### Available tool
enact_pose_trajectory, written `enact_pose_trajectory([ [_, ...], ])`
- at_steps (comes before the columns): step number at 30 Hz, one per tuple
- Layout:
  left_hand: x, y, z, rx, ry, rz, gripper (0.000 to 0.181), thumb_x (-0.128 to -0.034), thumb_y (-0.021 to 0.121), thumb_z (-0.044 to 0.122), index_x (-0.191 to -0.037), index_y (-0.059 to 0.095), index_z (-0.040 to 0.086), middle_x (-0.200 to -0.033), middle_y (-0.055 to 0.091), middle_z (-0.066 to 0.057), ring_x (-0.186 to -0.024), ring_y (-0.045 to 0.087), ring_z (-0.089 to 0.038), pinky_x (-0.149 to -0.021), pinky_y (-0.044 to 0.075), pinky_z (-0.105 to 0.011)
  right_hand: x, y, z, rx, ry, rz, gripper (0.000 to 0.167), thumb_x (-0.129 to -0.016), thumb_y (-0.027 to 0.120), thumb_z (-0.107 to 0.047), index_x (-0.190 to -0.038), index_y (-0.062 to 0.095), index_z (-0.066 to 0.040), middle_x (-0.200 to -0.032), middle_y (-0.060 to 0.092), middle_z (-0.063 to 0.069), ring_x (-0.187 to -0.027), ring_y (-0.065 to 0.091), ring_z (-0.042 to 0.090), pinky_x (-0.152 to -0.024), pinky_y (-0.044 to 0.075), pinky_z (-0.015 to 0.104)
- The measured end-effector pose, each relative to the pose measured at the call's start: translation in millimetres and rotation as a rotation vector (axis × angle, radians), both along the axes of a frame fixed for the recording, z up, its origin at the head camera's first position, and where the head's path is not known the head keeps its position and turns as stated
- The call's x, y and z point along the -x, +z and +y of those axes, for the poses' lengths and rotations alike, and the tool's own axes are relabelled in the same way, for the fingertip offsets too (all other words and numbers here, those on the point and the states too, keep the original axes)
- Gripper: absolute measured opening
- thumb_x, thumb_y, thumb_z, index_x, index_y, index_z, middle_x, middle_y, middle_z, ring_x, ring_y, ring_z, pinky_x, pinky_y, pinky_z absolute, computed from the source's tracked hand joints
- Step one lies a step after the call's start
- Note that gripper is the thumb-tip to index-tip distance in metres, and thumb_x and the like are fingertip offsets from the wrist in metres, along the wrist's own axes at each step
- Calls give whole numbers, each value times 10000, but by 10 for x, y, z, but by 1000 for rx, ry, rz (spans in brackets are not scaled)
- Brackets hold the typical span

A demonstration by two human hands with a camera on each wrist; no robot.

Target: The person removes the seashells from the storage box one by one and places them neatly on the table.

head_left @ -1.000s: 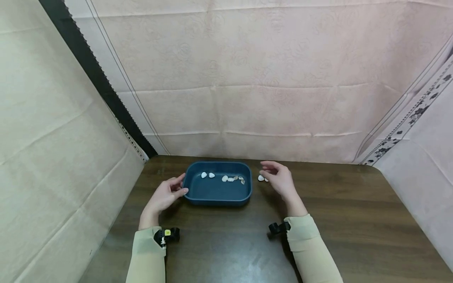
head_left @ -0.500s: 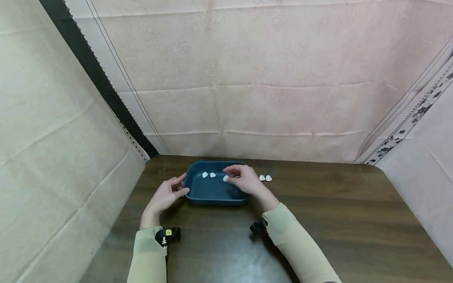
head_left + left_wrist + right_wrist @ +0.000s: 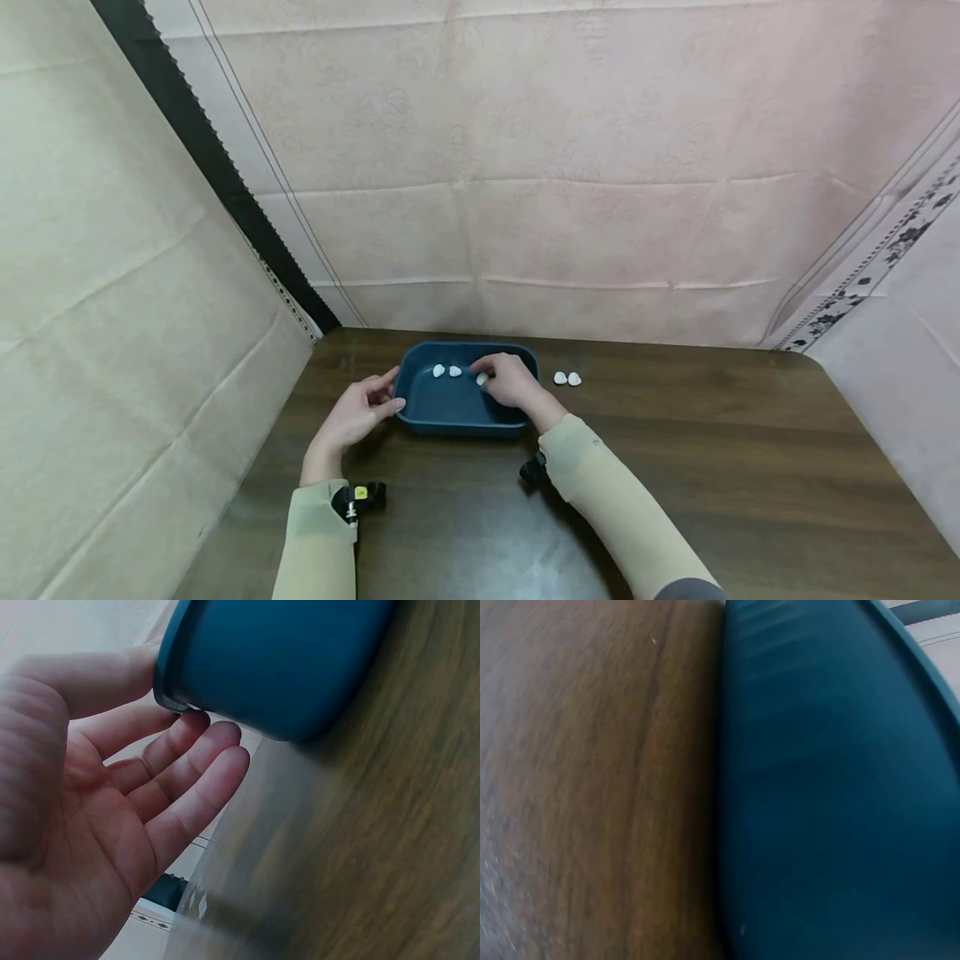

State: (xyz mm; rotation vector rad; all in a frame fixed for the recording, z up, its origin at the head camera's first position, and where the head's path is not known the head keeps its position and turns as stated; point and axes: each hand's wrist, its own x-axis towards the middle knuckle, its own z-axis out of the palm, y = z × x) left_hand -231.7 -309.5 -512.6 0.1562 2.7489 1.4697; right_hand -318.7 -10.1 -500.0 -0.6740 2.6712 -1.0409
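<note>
A dark blue rectangular tray lies near the table's far edge. My left hand grips its left rim; in the left wrist view the thumb and index finger of the left hand pinch that rim while other fingers lie under it. My right hand reaches into the tray's right half, fingers down beside a small white shell-like piece. Whether they hold anything is hidden. Two white shell-like pieces, one of them the left piece, lie farther left inside. The right wrist view shows only the tray's outer wall and the table.
On the brown wooden table, right of the tray, two white shell-like pieces lie side by side. Pale cloth hangs behind the table and along both sides.
My right hand has moved left from beside the pieces on the table into the tray, then lower there. It now covers several small pieces seen earlier. The left hand keeps its grip.
</note>
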Motion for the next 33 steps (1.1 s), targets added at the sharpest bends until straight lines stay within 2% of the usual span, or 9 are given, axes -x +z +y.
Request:
enact_pose_trajectory([
  [7,11,0,9,-4,4,-3,628,-1022,746,213,-1597,518,103,-1085,614,-111,-988,563,-291,-808,485,-424,-3,-22,-17,-6,17,-7,307,-1008,694,11,-1292,769,-79,-1291,711,86,-1119,653,239,-995,536,449],
  [14,21,12,8,-11,-4,-4,622,-1025,741,194,-1598,516,104,-1096,616,-114,-1004,562,-296,-816,490,-427,0,-40,-47,-37,26,37,262,-995,732,-11,-1244,790,-68,-1230,736,78,-1038,658,219,-954,549,428],
  [22,21,0,-3,1,3,-8,624,-1027,741,209,-1600,516,114,-1094,611,-115,-1006,559,-297,-813,489,-425,-1,-52,-79,-93,53,90,226,-1013,748,-79,-1232,801,-69,-1213,742,78,-1083,672,218,-988,546,427],
  [29,13,-19,-14,-1,10,-17,636,-1026,746,240,-1605,511,121,-1125,619,-116,-1032,559,-295,-837,492,-423,4,-96,-102,-109,106,119,212,-1056,718,-228,-1206,810,-112,-1140,755,26,-1033,679,171,-985,551,403],
  [33,7,-26,-13,-5,8,-15,633,-1027,744,234,-1604,510,115,-1126,620,-119,-1031,561,-295,-840,491,-424,6,-113,-106,-100,122,136,226,-1080,679,-243,-1237,812,-148,-1188,767,2,-1088,694,160,-1010,545,395],
])
